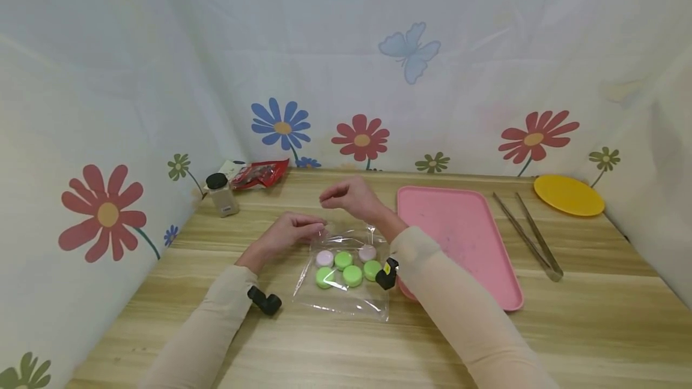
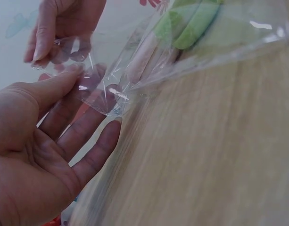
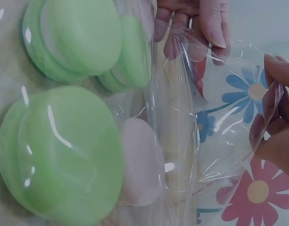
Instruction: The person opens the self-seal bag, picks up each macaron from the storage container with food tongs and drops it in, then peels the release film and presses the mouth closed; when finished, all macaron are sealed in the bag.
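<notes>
A clear plastic bag (image 1: 340, 302) lies on the table between both arms, its mouth end lifted toward the hands. Inside it are several green macarons (image 1: 352, 276) and two pale pink ones (image 1: 324, 259). The left hand (image 1: 289, 233) pinches the bag's left top corner, thumb on one side of the film and fingers behind it, as the left wrist view shows. The right hand (image 1: 354, 197) is raised over the mouth end. In the right wrist view its thumb and fingers (image 3: 278, 77) pinch the flap's edge, pulling the film fairly taut.
A pink tray (image 1: 454, 227) stands right of the bag, partly behind the right forearm. Metal tongs (image 1: 532, 239) and a yellow plate (image 1: 569, 195) lie farther right. At the back left are a black-capped jar (image 1: 223, 197) and a red packet (image 1: 261, 174). A flowered curtain hangs behind.
</notes>
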`<control>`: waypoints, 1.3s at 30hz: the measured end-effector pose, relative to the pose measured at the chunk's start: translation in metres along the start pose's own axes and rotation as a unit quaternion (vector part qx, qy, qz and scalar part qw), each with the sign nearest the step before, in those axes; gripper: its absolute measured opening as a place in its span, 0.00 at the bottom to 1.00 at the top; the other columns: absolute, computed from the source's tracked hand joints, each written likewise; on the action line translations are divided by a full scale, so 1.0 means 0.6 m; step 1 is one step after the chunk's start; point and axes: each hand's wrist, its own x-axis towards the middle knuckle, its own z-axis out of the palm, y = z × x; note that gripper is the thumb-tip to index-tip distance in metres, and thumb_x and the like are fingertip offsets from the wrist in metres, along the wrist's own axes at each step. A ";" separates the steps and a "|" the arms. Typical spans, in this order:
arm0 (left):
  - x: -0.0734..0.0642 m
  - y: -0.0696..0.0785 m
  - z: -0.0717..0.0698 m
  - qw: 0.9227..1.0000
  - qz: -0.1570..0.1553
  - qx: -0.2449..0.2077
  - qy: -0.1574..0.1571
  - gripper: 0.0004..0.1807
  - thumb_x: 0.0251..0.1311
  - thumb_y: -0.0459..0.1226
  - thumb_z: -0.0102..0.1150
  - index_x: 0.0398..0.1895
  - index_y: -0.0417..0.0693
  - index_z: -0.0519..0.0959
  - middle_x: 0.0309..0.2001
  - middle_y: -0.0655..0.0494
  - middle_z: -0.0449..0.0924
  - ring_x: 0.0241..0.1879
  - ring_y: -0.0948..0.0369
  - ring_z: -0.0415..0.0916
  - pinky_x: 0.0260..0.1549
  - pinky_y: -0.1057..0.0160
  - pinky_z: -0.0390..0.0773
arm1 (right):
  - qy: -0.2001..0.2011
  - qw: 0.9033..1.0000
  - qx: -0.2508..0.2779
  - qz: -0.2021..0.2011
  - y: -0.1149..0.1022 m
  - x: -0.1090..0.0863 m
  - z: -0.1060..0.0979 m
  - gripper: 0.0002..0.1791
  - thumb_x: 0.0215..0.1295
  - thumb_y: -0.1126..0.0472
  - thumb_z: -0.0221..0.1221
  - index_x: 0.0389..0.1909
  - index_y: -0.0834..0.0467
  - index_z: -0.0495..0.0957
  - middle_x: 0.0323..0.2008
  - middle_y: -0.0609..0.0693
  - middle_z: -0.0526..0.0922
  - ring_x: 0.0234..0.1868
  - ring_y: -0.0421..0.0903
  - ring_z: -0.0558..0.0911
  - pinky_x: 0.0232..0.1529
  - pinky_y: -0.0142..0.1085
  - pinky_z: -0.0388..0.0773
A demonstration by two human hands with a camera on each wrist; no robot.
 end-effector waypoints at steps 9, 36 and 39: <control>0.001 -0.001 0.002 1.000 0.003 0.004 -0.001 0.22 0.66 0.45 0.64 0.58 0.42 0.82 0.49 0.49 0.86 0.49 0.56 0.83 0.49 0.59 0.82 | 0.025 0.999 -0.026 0.008 0.003 0.002 0.009 0.12 0.60 0.66 0.70 0.45 0.60 0.87 0.40 0.49 0.89 0.41 0.43 0.86 0.43 0.35 0.83; -0.001 0.002 0.012 1.000 0.010 -0.023 0.000 0.22 0.66 0.43 0.65 0.57 0.37 0.81 0.48 0.47 0.86 0.47 0.59 0.84 0.46 0.62 0.83 | 0.103 0.986 -0.078 0.104 -0.003 0.001 0.038 0.10 0.70 0.61 0.60 0.39 0.63 0.86 0.37 0.56 0.87 0.28 0.42 0.72 0.27 0.31 0.67; -0.003 0.006 0.012 1.000 0.005 -0.011 0.005 0.21 0.65 0.44 0.65 0.55 0.39 0.83 0.48 0.47 0.86 0.46 0.60 0.84 0.45 0.62 0.83 | 0.120 0.982 -0.067 0.132 -0.007 0.003 0.037 0.10 0.68 0.60 0.61 0.38 0.61 0.87 0.38 0.54 0.86 0.34 0.43 0.74 0.33 0.33 0.71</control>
